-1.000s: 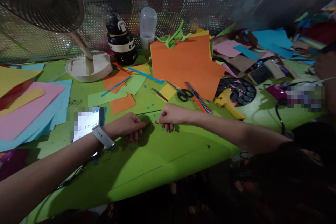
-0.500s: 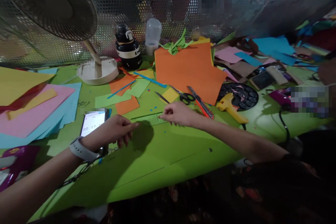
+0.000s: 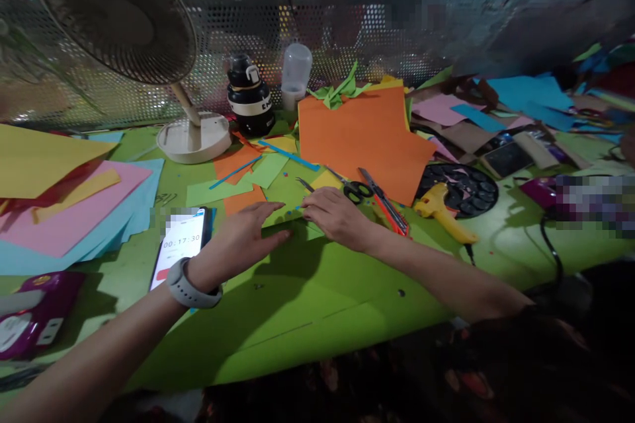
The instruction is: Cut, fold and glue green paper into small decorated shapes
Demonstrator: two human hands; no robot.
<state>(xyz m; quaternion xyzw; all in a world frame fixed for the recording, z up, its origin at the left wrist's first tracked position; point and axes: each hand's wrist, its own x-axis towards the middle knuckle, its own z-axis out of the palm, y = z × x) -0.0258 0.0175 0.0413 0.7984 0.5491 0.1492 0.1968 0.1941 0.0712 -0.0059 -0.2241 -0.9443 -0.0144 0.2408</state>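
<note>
A green paper strip (image 3: 306,229) lies on the green table in front of me, partly covered by both hands. My right hand (image 3: 340,219) is at its right part, with its fingers curled down and closed on the paper. At the strip's left end is my left hand (image 3: 243,241), thumb and fingers stretched apart with nothing between them. Just beyond my right hand lie black-handled scissors (image 3: 357,192) and a red utility knife (image 3: 389,208). Tweezers (image 3: 305,184) point out from behind that hand. A phone (image 3: 181,238) showing a timer lies beside my left wrist.
Orange sheets (image 3: 362,139) lie behind the scissors. To the right are a yellow glue gun (image 3: 446,211) and a black round tray (image 3: 476,188). A fan (image 3: 193,139), a black bottle (image 3: 251,102) and coloured paper (image 3: 79,211) stand or lie on the left.
My left hand has moved right to the strip and its fingers have spread. My right hand has turned more palm-down over the paper. The whole view has shifted slightly.
</note>
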